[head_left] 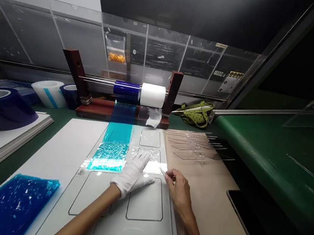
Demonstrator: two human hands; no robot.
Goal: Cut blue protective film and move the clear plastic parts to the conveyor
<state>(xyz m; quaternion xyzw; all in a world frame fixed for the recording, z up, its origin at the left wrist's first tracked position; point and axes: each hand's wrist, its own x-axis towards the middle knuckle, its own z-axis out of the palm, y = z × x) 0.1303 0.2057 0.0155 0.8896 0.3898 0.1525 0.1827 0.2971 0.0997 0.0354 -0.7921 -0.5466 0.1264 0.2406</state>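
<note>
Lying on the outlined sheet (146,204), the crinkled clear film (155,156) sits partly beneath our gloved left hand (132,171), the nearer of our 2, spread flat with nothing visibly grasped. Just right of the film, our bare right hand (177,190) pinches 1 slim white piece (162,171), its long axis slanting up-left toward that film. Beyond, 1 blue film roll (126,92) and 1 white film roll (153,95) share a wooden rack (174,93).

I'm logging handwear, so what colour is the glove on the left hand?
The glove is plain white, as the head view shows.
</note>
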